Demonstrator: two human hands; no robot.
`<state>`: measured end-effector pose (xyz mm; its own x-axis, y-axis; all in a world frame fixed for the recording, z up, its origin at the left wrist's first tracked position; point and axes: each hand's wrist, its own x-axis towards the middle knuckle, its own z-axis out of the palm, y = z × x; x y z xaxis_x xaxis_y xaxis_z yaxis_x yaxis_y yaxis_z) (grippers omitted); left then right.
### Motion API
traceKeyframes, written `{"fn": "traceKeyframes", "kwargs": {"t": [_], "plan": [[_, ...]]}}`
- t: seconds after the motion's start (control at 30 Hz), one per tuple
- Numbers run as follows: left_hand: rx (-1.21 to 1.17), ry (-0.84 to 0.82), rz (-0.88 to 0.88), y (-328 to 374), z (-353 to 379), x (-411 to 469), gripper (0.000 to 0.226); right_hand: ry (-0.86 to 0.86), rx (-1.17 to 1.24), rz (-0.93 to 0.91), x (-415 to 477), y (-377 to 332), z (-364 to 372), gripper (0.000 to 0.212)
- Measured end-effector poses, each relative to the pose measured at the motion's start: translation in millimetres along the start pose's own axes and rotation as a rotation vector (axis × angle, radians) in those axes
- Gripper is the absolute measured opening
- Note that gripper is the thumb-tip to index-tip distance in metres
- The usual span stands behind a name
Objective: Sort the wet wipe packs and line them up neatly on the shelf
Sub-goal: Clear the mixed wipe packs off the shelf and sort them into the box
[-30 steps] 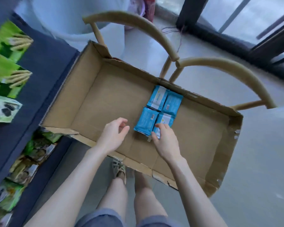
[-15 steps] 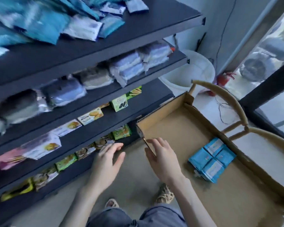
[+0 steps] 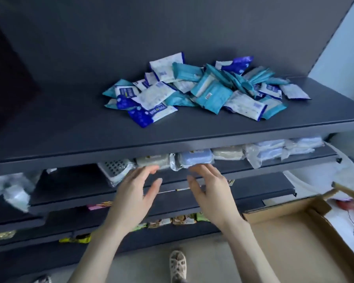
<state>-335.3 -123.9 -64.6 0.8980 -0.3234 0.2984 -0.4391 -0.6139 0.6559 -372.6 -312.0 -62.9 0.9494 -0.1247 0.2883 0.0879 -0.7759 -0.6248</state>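
**A:** Our view has swung up from the cardboard box [image 3: 294, 231], which now sits at four o'clock, and our hands have risen with it toward the shelving.

**B:** Are we carrying anything?

**A:** No. The left hand [image 3: 135, 193] and the right hand [image 3: 211, 193] are both empty, fingers spread and loose, palms half turned to each other, just below the front edge of the top shelf [image 3: 70, 129].

**B:** And the wet wipe packs [image 3: 194, 92]?

**A:** They lie in a loose heap on that shelf, at about one o'clock from our hands. Blue, teal and white ones are mixed together, overlapping at every angle.

**B:** How do we expect them to handle?

**A:** We judge them light, soft and flat, with slick film that slides on its neighbours, and nothing fragile. We would pinch each across its flat faces near the middle, or by a crimped end seam. The top ones should come first, since tugging from beneath would likely scatter the heap toward the six o'clock edge.
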Motion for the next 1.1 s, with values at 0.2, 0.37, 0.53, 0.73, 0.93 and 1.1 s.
{"fn": "traceKeyframes", "kwargs": {"t": [0.2, 0.37, 0.53, 0.73, 0.93, 1.1], "plan": [[-0.035, 0.172, 0.043, -30, -35, 74, 0.024, 0.031, 0.047, -0.102, 97, -28, 13, 0.021], [-0.010, 0.258, -0.035, -61, -46, 146, 0.027, 0.007, 0.051, -0.111, 184, -34, 30, 0.024], [0.086, 0.247, -0.246, -90, -45, 211, 0.040, -0.045, -0.079, -0.077, 257, -26, 54, 0.039], [0.214, 0.174, -0.476, -106, -43, 266, 0.054, -0.095, -0.242, 0.111, 303, -23, 72, 0.074], [-0.270, 0.237, -0.639, -116, -52, 295, 0.045, -0.024, 0.040, 0.167, 324, -19, 71, 0.081], [-0.590, 0.213, -0.602, -119, -70, 305, 0.014, 0.160, 0.233, 0.097, 331, -20, 59, 0.076]]}}
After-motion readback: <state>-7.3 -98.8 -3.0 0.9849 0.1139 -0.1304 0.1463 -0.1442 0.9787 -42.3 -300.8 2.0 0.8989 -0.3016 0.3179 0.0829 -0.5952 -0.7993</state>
